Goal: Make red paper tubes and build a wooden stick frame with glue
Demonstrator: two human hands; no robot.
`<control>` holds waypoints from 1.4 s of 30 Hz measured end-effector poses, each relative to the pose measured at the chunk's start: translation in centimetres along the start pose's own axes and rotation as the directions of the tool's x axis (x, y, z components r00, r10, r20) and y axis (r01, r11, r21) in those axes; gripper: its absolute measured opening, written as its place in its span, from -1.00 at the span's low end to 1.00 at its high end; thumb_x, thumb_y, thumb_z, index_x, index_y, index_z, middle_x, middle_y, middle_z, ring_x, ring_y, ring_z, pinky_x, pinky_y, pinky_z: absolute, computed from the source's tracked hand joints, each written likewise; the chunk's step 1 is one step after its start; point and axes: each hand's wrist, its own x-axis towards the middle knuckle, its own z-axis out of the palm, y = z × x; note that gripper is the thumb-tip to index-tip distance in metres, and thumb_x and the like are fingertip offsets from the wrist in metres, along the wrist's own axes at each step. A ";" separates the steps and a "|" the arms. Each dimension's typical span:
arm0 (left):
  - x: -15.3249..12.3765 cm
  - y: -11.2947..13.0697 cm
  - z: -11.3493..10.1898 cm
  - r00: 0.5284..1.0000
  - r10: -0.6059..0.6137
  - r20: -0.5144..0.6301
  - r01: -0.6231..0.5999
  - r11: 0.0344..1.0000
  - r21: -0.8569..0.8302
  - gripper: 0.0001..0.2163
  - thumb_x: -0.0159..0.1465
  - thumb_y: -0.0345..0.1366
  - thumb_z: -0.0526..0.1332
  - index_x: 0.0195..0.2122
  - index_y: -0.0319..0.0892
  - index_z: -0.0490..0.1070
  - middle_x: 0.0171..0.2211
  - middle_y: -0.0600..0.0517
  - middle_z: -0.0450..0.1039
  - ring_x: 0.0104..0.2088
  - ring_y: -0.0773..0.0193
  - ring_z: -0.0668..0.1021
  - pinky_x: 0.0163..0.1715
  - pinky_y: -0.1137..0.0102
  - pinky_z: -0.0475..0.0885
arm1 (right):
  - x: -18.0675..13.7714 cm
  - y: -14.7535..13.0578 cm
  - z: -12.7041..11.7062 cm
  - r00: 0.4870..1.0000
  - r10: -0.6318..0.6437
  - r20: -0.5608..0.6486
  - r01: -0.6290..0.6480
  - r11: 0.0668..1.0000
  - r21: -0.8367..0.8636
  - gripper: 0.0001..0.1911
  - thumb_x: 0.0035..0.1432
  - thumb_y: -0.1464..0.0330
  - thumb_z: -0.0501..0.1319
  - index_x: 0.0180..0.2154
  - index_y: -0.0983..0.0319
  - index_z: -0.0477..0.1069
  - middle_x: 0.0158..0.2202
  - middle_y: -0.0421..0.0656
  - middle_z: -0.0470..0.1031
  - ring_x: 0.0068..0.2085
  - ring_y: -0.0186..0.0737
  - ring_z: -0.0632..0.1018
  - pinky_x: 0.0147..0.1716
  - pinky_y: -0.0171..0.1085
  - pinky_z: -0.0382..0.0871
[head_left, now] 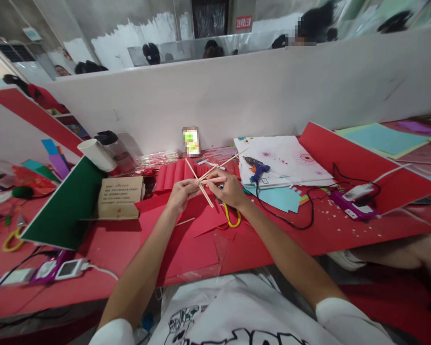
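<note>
Several thin wooden sticks (227, 162) cross one another in the air between my hands. My left hand (182, 195) is closed, its fingertips pinching the sticks near their crossing point. My right hand (230, 189) is closed on them too, from the other side, with thumb and fingers bent. Below my hands lie overlapping sheets of red paper (194, 254). Another loose stick (185, 222) rests on that paper, close to my left forearm. Yellow-handled scissors (232, 219) lie just under my right hand, their blades partly hidden.
A blue hot glue gun (257, 168) sits on white printed sheets (290, 153), its black cord trailing right. Rolled red paper (171, 175) and a lit phone (191, 142) are behind my hands. A cardboard box (119, 197) and green board (62, 206) stand left; a purple power strip (352, 206) lies right.
</note>
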 end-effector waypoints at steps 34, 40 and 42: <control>-0.1 -0.3 0.1 1.000 -0.003 0.004 0.003 1.000 0.001 -0.57 -0.16 -0.10 0.61 -0.35 -0.26 0.62 -0.36 -0.07 0.64 -0.27 0.22 0.66 -0.09 0.32 0.56 | -0.1 0.3 0.0 1.000 0.007 0.003 -0.007 1.000 -0.010 -0.87 0.25 0.29 0.23 -0.22 0.17 0.51 -0.30 -0.19 0.65 -0.31 -0.23 0.64 -0.29 -0.30 0.43; -0.2 -0.2 0.2 1.000 -0.009 0.007 0.009 1.000 -0.004 -0.58 -0.16 -0.10 0.61 -0.35 -0.26 0.62 -0.34 -0.08 0.65 -0.27 0.22 0.65 -0.09 0.32 0.55 | 0.0 -0.1 -0.1 1.000 0.020 0.012 -0.020 1.000 -0.024 -0.86 0.27 0.27 0.24 -0.25 0.17 0.52 -0.27 -0.17 0.66 -0.27 -0.21 0.64 -0.28 -0.30 0.44; -0.2 -0.2 0.3 1.000 -0.009 0.006 0.009 1.000 -0.005 -0.56 -0.16 -0.09 0.61 -0.34 -0.26 0.62 -0.35 -0.07 0.64 -0.28 0.24 0.65 -0.09 0.33 0.55 | 0.1 0.0 -0.1 1.000 0.018 0.001 -0.018 0.999 -0.030 -0.86 0.27 0.26 0.24 -0.25 0.17 0.52 -0.27 -0.17 0.65 -0.30 -0.22 0.64 -0.29 -0.29 0.43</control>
